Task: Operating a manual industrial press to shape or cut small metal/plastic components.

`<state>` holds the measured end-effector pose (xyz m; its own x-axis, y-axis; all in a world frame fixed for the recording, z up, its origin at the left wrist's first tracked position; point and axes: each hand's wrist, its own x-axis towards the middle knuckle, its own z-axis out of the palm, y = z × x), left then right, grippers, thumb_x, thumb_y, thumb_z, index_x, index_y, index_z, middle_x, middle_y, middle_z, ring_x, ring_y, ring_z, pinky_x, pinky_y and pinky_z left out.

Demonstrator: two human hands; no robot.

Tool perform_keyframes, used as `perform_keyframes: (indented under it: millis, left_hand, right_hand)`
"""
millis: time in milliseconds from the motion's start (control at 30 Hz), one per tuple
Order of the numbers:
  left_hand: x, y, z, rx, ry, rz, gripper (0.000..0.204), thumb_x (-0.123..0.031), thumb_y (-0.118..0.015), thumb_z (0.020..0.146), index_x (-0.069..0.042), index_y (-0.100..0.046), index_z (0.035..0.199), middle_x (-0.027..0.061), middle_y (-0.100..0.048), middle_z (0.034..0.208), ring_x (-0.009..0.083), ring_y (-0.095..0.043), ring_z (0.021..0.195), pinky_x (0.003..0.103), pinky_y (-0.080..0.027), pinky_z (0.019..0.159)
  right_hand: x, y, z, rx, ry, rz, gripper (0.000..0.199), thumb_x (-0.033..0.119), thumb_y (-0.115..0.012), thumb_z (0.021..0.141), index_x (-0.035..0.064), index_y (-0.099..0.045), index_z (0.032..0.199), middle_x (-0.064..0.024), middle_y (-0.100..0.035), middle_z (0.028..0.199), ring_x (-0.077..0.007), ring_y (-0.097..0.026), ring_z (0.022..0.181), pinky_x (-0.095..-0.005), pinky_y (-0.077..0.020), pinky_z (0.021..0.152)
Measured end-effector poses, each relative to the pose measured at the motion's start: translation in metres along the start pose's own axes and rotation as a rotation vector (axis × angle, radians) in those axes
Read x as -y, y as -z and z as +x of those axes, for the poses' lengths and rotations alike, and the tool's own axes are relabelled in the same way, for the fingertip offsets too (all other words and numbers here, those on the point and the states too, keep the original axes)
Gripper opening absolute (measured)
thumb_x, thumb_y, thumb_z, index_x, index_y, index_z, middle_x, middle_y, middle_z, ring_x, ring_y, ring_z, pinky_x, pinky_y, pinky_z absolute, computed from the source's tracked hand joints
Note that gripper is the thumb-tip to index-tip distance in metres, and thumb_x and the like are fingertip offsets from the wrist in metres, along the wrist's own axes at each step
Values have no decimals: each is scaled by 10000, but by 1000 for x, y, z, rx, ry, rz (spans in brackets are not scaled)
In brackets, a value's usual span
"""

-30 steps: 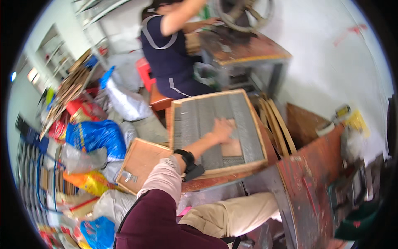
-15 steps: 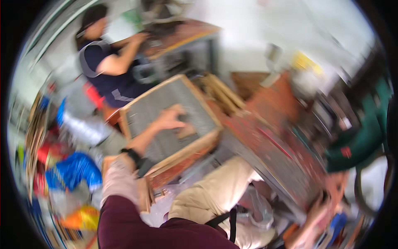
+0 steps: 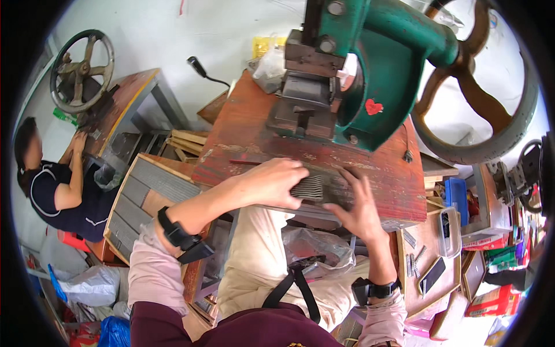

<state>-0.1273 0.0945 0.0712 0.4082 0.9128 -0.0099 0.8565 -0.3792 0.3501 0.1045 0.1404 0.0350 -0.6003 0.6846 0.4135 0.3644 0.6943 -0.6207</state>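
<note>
My left hand (image 3: 276, 182) is closed on a small stack of thin grey metal strips (image 3: 307, 188), just above the front edge of the worn red-brown tabletop (image 3: 237, 139). To the right of the stack my right hand (image 3: 359, 205) is held with thumb and fingers spread, nothing seen between them; its fingertips are a little blurred. A green hand press (image 3: 393, 75) with a dark metal die block (image 3: 306, 92) stands on the table beyond both hands. A thin red stick (image 3: 245, 162) lies near my left wrist.
Left of my arm rests a wood-framed tray (image 3: 139, 185) of grey strips in rows. The press's large handwheel (image 3: 497, 95) juts out at the right. A wooden tray (image 3: 413, 295) there holds a phone (image 3: 432, 274), a clear box and small metal pieces. A co-worker (image 3: 55, 185) sits far left.
The view has turned right, towards the press. My left hand has left the tray and now has the strips over the table. My right hand has come up from the lower right to beside them.
</note>
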Motion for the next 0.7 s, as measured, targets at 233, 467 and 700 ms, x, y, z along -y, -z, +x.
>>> perform_keyframes:
  millis: [233,467,700]
  left_hand:
    - [1,-29,29,11,-19,86,538,-207,-700,707,79,-498,1116,242,-565,1053,370,-536,1019,413,-439,902]
    - [9,-48,5,-319,76,-168,734,-167,-709,742,45,-329,1334,270,-516,1163,369,-468,1039,419,-408,929]
    - [24,-42,2,-412,-53,-158,743,-166,-720,734,31,-344,1345,190,-550,1112,338,-483,1028,402,-431,896]
  right_hand:
    - [-32,-8,20,179,92,-40,632,143,-710,721,-14,-438,1269,-206,-527,1151,-371,-474,1063,-423,-393,937]
    - [-37,-10,26,148,77,-1,574,145,-743,695,-9,-521,1201,-193,-559,1114,-352,-493,1069,-406,-410,929]
    - [-24,-15,24,20,89,-25,579,129,-763,655,-21,-539,1167,-200,-551,1116,-345,-510,1077,-401,-436,918]
